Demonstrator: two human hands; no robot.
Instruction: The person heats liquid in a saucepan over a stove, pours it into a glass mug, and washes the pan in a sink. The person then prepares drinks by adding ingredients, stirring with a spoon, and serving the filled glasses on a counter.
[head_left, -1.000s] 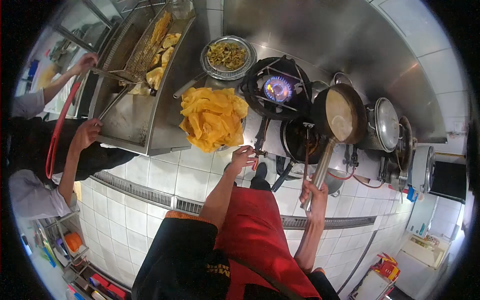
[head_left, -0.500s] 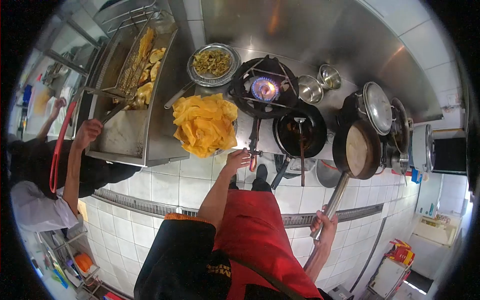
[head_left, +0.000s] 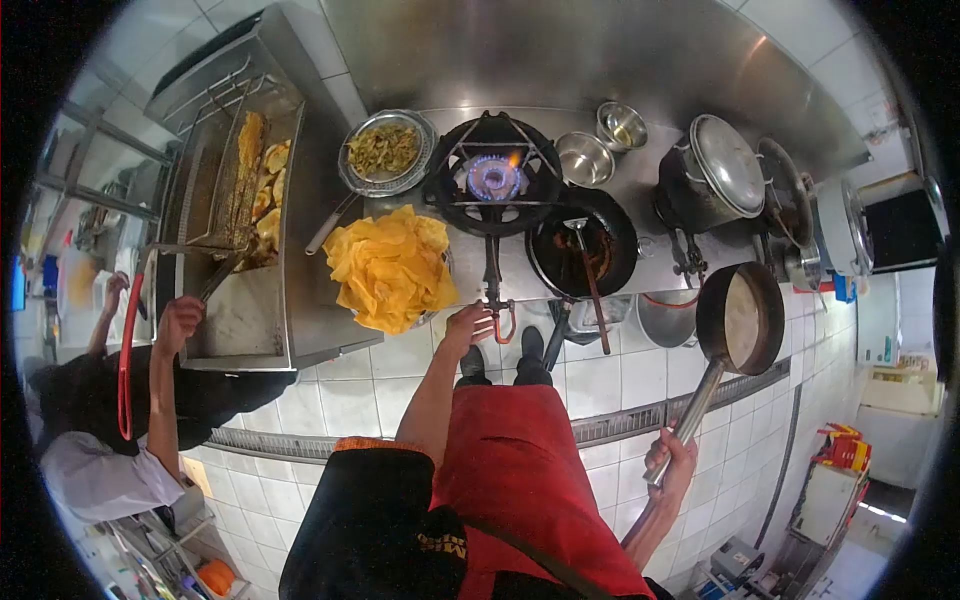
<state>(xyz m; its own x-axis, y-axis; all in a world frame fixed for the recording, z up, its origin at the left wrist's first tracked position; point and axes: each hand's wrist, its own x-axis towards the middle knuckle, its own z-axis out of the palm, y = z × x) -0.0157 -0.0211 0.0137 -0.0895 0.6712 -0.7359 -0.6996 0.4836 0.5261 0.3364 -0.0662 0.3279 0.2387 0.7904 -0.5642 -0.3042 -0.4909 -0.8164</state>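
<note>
My right hand (head_left: 672,460) grips the long metal handle of a frying pan (head_left: 712,322). The pan holds a pale, whitish layer and hangs past the counter's front edge. At the counter front, my left hand (head_left: 468,328) has its fingers closed at the gas valve (head_left: 495,307) of the burner; the fingertips are partly hidden. Above it, the gas burner (head_left: 492,178) burns with a blue flame and an orange lick. Right of the burner sits a dark wok (head_left: 582,245) with a spatula (head_left: 588,285) resting in it.
Yellow fried sheets (head_left: 390,268) are piled beside a plate of greenish food (head_left: 386,152). A co-worker's hand (head_left: 180,322) holds a tool at the fryer (head_left: 215,330). Steel bowls (head_left: 585,160), a lidded pot (head_left: 712,168) and a bucket (head_left: 668,322) stand to the right.
The frying pan in my right hand has moved right and slightly down, away from the stove. My left hand stays at the gas valve, and the view has shifted somewhat.
</note>
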